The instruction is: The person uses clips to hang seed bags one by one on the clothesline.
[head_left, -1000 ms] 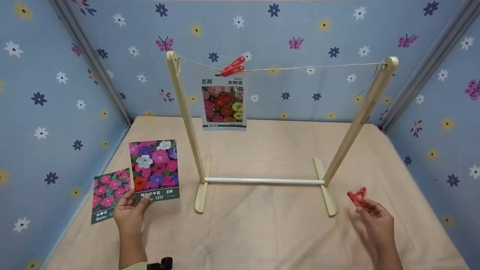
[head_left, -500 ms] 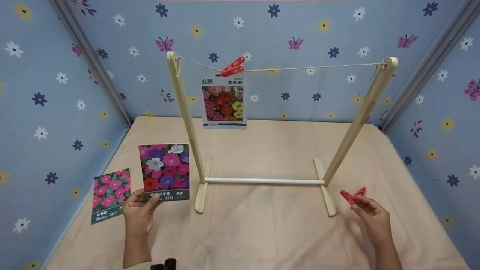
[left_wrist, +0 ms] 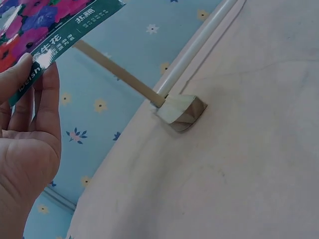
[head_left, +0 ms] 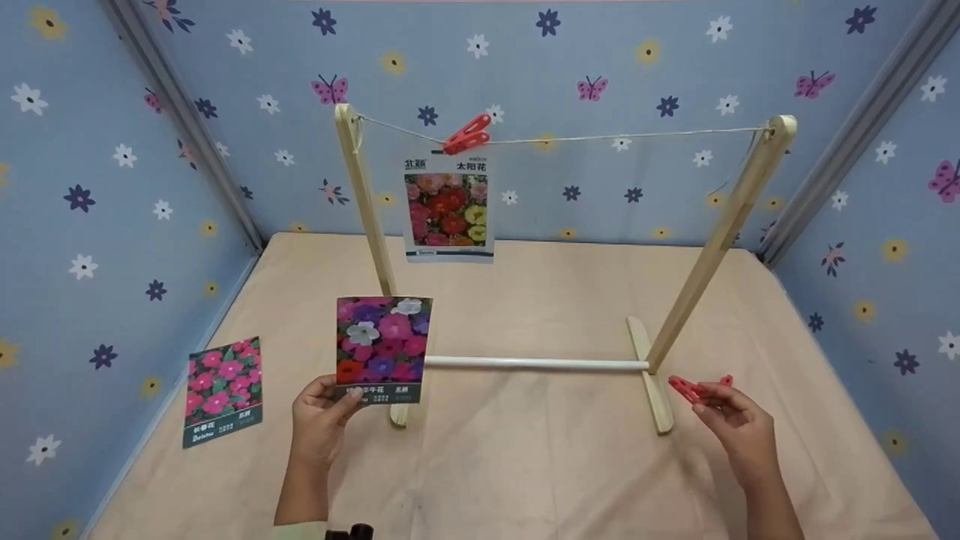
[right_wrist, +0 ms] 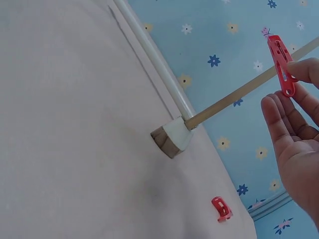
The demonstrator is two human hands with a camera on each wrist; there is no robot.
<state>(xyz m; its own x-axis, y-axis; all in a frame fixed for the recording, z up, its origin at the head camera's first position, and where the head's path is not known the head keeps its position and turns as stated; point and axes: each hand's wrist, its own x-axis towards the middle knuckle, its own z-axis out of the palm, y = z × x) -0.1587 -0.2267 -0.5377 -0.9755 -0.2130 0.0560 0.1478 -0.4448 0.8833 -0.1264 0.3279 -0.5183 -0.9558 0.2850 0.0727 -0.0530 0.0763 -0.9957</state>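
My left hand (head_left: 322, 416) pinches a flower seed packet (head_left: 384, 341) by its lower left corner, thumb in front. Pink, purple, red and white blooms are printed on it, above a dark green band. It stands upright before the left post and hides part of the rack's left foot. In my right hand (head_left: 742, 431) a red clothespin (right_wrist: 281, 64) is pinched between thumb and fingers, near the rack's right foot (head_left: 652, 390). A second red clothespin (right_wrist: 222, 209) lies on the table, mostly hidden behind that hand in the head view.
A wooden rack has a left post (head_left: 361, 187), a right post (head_left: 724, 236), a white crossbar (head_left: 532, 363) and a string (head_left: 600, 137). A red clothespin (head_left: 466, 135) holds a seed packet (head_left: 448, 210) on the string. Another packet (head_left: 223, 390) lies at left on the table (head_left: 525, 465).
My left hand has carried its packet rightward, away from the packet on the table, to in front of the left post. My right hand has shifted slightly left with its clothespin, which has turned.
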